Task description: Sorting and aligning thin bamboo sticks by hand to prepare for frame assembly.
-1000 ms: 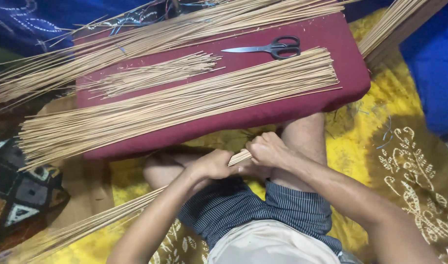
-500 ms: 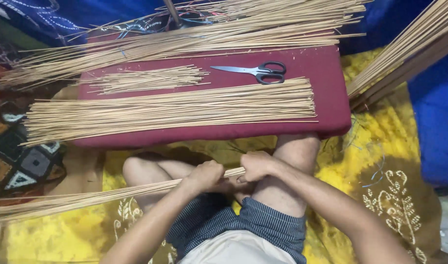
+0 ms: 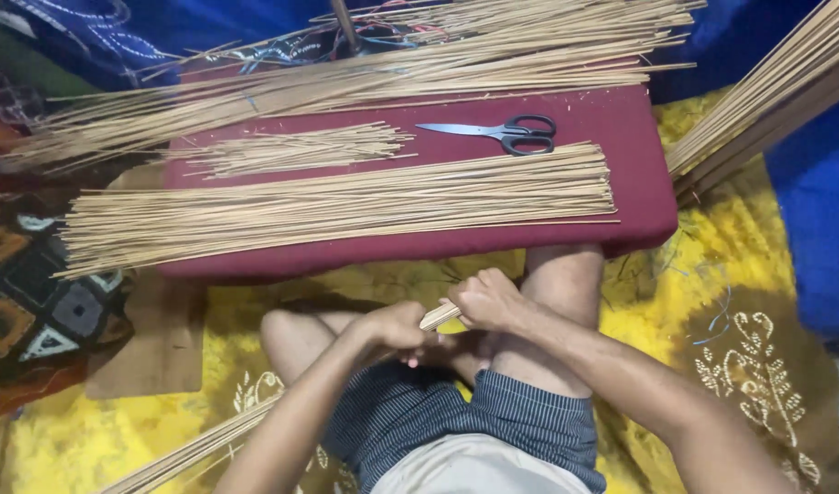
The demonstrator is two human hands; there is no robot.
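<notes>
Both your hands close around one bundle of thin sticks [image 3: 255,425]: your left hand [image 3: 397,325] wraps its shaft while your right hand [image 3: 484,300] clamps the end, so the tips stay even (the rest trails toward 8 o'clock past your knee). At 12 o'clock, a maroon cushion [image 3: 634,197] keeps sorted sticks [image 3: 337,206] flat, with scissors [image 3: 506,133] within reach.

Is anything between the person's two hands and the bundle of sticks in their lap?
Nothing visible. The left hand and the right hand both close directly on the bundle of sticks at its near end; its length runs down to the lower left past the left arm. The scissors lie apart on the red cushion.
</notes>
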